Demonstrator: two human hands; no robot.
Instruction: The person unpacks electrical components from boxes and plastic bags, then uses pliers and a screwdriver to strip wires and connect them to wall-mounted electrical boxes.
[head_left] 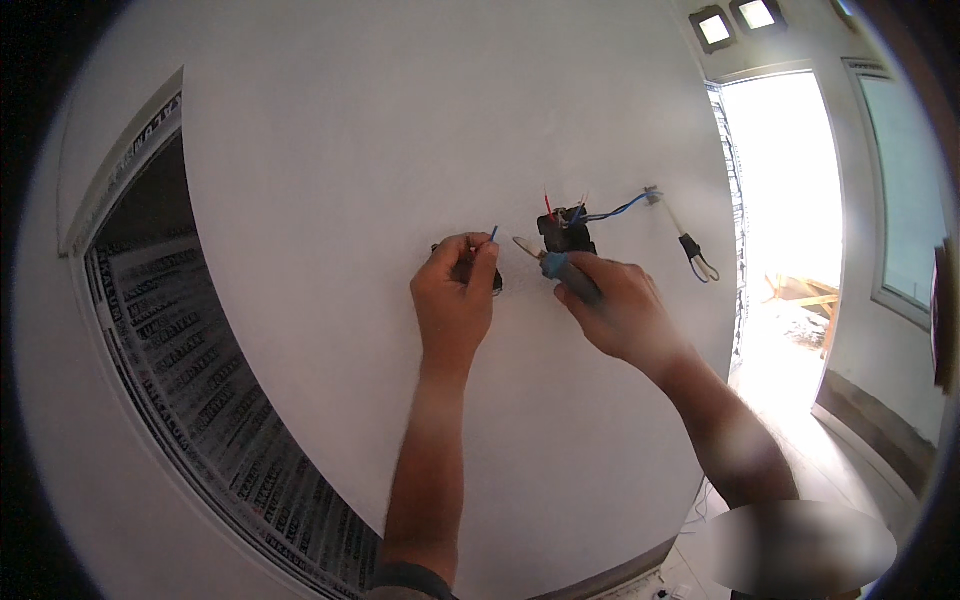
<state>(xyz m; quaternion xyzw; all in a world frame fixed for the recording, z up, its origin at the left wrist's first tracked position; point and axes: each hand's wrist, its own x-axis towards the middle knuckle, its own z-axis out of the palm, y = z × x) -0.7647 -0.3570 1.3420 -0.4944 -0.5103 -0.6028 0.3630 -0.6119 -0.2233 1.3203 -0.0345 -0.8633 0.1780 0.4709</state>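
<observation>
My left hand (452,290) is raised to the white wall, its thumb and fingers pinching a short blue wire (494,233) whose end sticks up. Behind those fingers shows the edge of a black wall box (498,283), mostly hidden. To its right, my right hand (628,308) is wrapped round the grey-blue handle of a knife (574,274). The pale blade points up and left, a little apart from the blue wire. Just above my right hand a second black wall box (567,232) sits in the wall, with red and blue wires coming out of it.
A blue cable runs from the second box to a hole (652,194) in the wall, where a taped white cable (692,252) hangs. A bright doorway (785,200) opens at the right. At the left is a frame (130,330) covered in printed film.
</observation>
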